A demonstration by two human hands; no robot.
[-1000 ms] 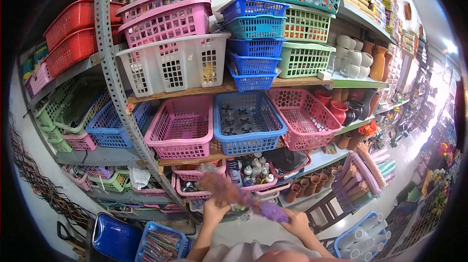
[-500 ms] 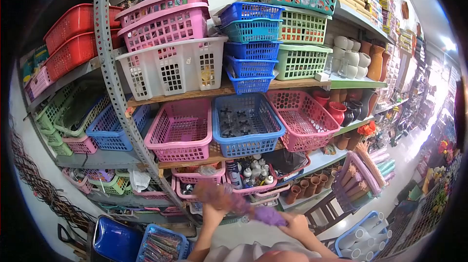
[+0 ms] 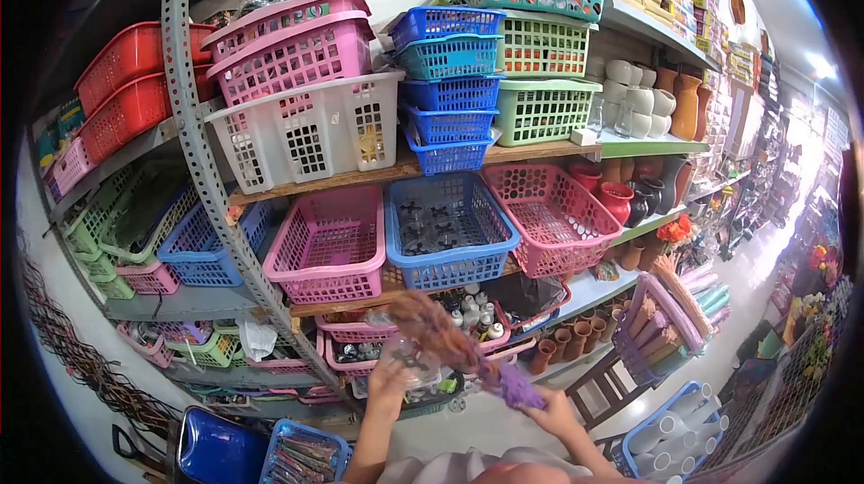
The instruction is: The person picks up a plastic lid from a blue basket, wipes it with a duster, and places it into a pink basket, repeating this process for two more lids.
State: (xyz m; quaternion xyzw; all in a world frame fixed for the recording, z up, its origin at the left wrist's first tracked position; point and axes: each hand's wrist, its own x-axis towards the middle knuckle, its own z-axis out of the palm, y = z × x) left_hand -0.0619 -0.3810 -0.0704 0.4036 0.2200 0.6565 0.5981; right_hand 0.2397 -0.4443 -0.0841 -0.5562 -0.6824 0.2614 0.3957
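A twisted, rope-like bundle (image 3: 450,340), brown at its upper end and purple at its lower end, slants across the space before me. My right hand (image 3: 547,414) is closed around the purple end. Close to the brown part, my left hand (image 3: 389,385) is raised with its fingers curled around a clear piece (image 3: 419,363) with dark marks, partly blurred. Behind, a blue basket (image 3: 454,266) on the shelf holds several clear pieces with black cross shapes. A pink basket (image 3: 326,284) stands to its left and another pink basket (image 3: 562,261) to its right.
A perforated metal post (image 3: 209,142) rises left of the shelves. Lower baskets hold bottles (image 3: 472,311). On the floor are a blue bin (image 3: 216,450), a blue basket of wrapped sticks (image 3: 304,453), and a basket of white tubes (image 3: 670,434). A dark stool (image 3: 601,401) stands right.
The bundle has swung to a steeper slant, its brown end moving right and up. My right hand has shifted slightly right. The clear piece at my left hand now shows.
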